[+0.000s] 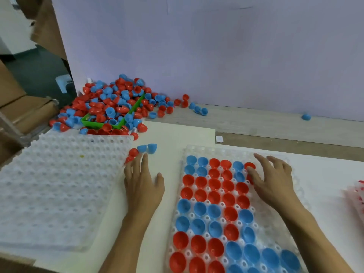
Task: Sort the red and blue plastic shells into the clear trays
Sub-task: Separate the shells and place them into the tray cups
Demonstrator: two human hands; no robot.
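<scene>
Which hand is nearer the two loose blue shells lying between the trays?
Left. The left hand lies flat on the table with its fingertips just below the blue shells, almost touching them. The right hand is far to their right, over the filled tray.

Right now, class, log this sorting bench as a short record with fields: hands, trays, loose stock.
left hand: left hand open, fingers reaching the loose red and blue shells
right hand: right hand open over the part-filled clear tray
spare trays: stack of empty clear trays
stock: heap of red and blue shells over the green bin
</scene>
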